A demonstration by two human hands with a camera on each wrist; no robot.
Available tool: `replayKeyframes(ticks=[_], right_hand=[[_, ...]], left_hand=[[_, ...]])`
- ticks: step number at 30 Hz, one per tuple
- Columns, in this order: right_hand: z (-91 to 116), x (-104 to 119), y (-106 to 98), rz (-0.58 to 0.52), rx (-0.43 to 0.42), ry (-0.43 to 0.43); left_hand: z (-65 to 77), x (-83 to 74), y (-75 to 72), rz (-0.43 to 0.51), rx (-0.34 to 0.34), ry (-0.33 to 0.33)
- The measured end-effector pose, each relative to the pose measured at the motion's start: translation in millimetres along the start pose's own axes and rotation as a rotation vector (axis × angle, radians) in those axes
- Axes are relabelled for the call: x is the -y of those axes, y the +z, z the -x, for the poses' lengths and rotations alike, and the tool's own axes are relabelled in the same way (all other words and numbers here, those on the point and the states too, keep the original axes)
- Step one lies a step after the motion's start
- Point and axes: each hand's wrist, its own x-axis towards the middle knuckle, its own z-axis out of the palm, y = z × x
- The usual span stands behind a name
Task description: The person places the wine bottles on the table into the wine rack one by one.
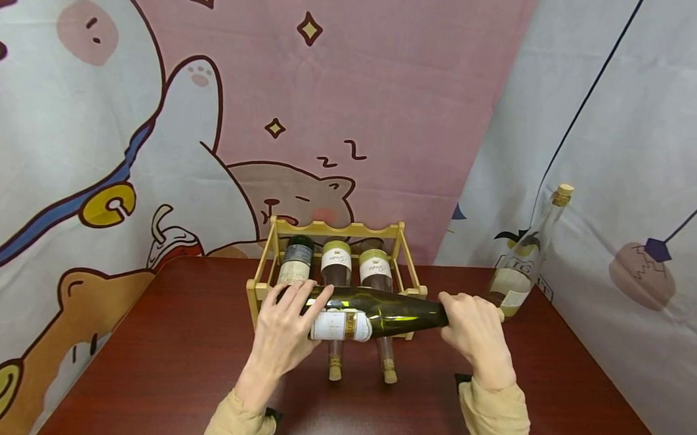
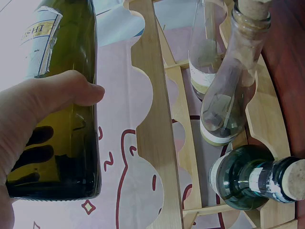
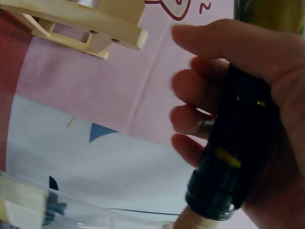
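Observation:
Both hands hold a green glass wine bottle (image 1: 408, 312) level in front of a wooden wine rack (image 1: 348, 230). The left hand (image 1: 284, 322) grips its body near the base, with the thumb (image 2: 71, 90) across the glass beside a white label. On the neck, the right hand (image 1: 475, 332) has its fingers curled round, and a cork (image 3: 194, 220) shows at the mouth. Three bottles lie in the rack: a dark green one (image 1: 297, 264) on the left and two clear ones (image 1: 336, 259), whose corked necks point toward the person.
A clear corked bottle (image 1: 517, 275) with a pale label stands at the table's back right. The reddish-brown table (image 1: 139, 371) lies under the rack. Behind it hangs a printed cartoon cloth (image 1: 389, 114).

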Motion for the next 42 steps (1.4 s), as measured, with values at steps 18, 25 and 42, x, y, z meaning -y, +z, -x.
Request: replayKeyframes(ticks=[18,25,42], right_hand=[[-4,-2,6,-0.017,-0.122,-0.058],[-7,6,5,-0.048,-0.15,-0.032],[-8,13,7,-0.068,-0.159,0.136]], left_hand=[[0.8,5.0,-0.6,0.028,0.01,-0.094],[4.5,9.0,0.1,0.12,-0.009,-0.176],[11.4,17.1,10.3,0.192,-0.043,-0.336]])
